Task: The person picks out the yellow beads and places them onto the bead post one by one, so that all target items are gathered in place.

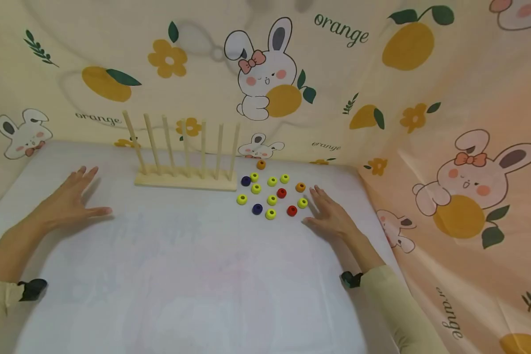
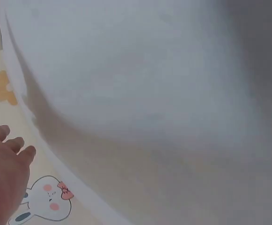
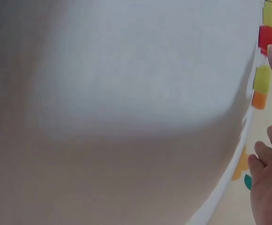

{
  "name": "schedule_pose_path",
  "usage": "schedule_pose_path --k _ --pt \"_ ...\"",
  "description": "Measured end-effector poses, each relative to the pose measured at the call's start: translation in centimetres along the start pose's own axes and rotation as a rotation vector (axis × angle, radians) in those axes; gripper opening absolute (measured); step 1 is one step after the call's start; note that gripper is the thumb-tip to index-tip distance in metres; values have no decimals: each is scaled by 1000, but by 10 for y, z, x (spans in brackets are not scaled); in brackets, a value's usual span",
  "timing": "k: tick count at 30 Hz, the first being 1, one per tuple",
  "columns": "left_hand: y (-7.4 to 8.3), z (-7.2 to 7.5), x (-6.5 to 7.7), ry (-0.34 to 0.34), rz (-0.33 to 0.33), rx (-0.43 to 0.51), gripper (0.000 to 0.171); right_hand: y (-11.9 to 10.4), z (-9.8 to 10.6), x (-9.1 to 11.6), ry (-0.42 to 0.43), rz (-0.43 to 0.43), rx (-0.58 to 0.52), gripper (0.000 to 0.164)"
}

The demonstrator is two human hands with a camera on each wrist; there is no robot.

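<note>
A wooden peg stand point(image 1: 186, 182) with several upright rods stands at the back of the table, no beads on its rods. Right of it lie loose beads: several yellow ones, such as one yellow bead point(image 1: 272, 200), two red, two dark blue and two orange. My left hand point(image 1: 73, 199), thumb spread from the fingers, is left of the stand and holds nothing. At the right edge of the beads is my right hand point(image 1: 332, 215), empty, its fingertips close to an orange bead point(image 1: 300, 187) and a yellow bead point(image 1: 303, 203). Both wrist views catch only part of each hand.
A white cloth point(image 1: 181, 285) covers the table. Behind it and along the right side hangs a printed curtain point(image 1: 194, 44) with rabbits and oranges. Each wrist carries a small dark device, like the left wrist's camera point(image 1: 34, 289).
</note>
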State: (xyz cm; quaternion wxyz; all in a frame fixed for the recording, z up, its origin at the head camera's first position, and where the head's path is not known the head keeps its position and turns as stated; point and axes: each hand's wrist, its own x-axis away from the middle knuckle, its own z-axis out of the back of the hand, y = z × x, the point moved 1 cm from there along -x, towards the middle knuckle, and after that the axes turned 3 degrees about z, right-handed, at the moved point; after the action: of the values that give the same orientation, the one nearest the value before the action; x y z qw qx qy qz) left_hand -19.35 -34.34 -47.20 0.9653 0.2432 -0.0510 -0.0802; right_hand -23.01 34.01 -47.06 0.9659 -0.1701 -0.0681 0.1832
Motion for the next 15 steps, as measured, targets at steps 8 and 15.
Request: schedule_pose_path --k 8,15 --pt "15 -3 -19 -110 32 89 119 -5 2 -4 114 26 -176 75" --pt "26 -4 -31 -118 54 111 117 -6 -3 -4 138 -32 -342 66"
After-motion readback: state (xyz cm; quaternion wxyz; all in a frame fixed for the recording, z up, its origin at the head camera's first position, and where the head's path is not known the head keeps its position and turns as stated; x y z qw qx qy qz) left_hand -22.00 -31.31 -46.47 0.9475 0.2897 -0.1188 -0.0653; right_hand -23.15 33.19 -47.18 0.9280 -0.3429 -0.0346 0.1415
